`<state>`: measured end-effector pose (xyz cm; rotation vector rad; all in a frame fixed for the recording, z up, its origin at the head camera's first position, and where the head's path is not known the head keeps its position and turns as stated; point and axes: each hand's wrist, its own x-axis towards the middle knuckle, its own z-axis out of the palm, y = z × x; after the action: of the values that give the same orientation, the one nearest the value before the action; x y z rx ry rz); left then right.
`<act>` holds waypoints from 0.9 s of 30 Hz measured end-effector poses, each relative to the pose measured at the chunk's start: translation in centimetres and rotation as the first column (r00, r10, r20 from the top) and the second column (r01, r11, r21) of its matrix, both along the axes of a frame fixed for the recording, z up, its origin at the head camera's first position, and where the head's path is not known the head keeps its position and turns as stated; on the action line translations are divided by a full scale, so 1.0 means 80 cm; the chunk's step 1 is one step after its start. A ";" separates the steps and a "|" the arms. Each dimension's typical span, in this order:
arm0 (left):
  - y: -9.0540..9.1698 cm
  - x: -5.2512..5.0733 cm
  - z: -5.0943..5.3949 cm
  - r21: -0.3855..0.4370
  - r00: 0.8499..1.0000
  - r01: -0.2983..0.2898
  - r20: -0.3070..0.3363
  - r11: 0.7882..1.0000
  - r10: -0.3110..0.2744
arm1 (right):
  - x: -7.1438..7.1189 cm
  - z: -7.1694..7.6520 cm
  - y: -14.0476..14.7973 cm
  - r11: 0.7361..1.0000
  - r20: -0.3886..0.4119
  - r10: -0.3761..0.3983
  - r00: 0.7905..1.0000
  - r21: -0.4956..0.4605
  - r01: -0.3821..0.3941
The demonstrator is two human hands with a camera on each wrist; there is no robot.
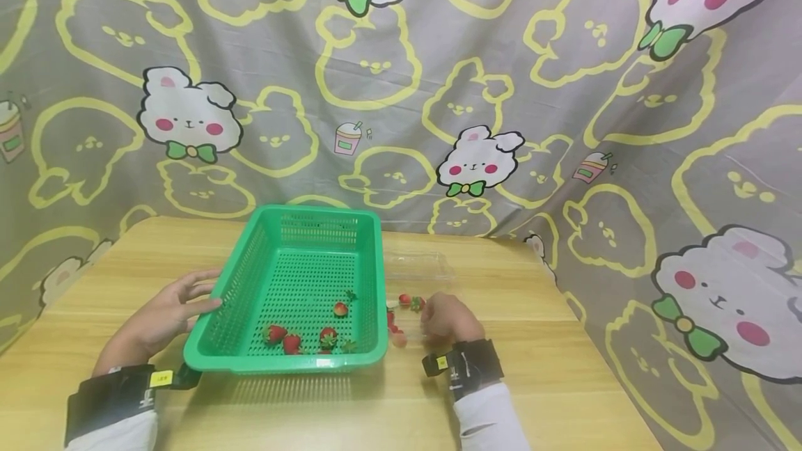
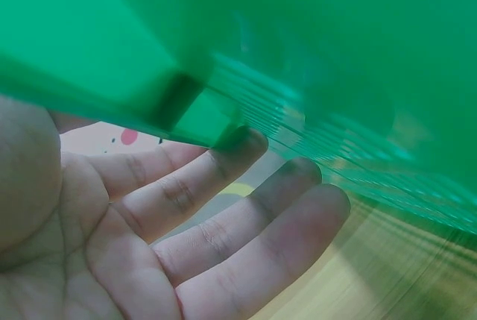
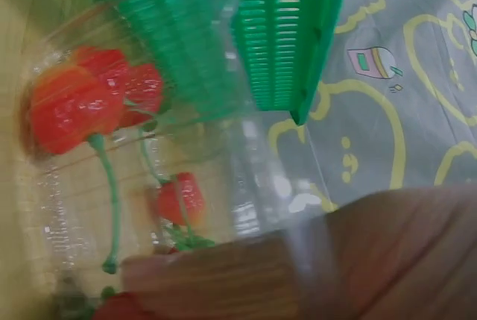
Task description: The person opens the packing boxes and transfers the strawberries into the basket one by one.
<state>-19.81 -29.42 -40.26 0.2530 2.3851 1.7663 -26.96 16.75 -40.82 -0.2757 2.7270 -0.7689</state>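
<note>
A green basket stands on the table with several strawberries in it. My left hand is at its left side, thumb near the rim; in the left wrist view the fingers of that hand lie loosely extended against the green wall. Right of the basket is a clear plastic box with red fruits, one with a long green stem. My right hand is at this box, its fingers bent beside a leafy strawberry. Its fingertips are partly hidden, so any hold is unclear.
Behind the right hand, a clear plastic tray or lid lies beside the basket. The wooden table ends at a patterned grey curtain, which hangs along the back and both sides.
</note>
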 end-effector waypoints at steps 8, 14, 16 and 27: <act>-0.001 0.000 -0.001 0.009 1.000 0.000 0.015 1.000 -0.001 | -0.003 -0.006 0.002 0.999 -0.054 0.024 0.998 0.046 -0.022; -0.001 -0.001 -0.001 0.009 1.000 0.000 0.016 1.000 0.000 | -0.006 -0.008 0.001 0.999 -0.038 0.022 0.999 0.026 -0.021; -0.001 0.000 0.000 0.007 1.000 -0.001 0.015 1.000 0.000 | -0.008 -0.009 0.001 1.000 -0.026 0.018 1.000 0.014 -0.018; -0.002 -0.002 -0.003 0.016 1.000 -0.006 0.008 1.000 0.005 | -0.008 -0.003 0.000 0.990 0.015 -0.016 1.000 -0.141 0.018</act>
<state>-19.94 -29.58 -40.51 0.2408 2.3695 1.7854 -27.62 16.71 -41.03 -0.2764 2.6689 -0.9674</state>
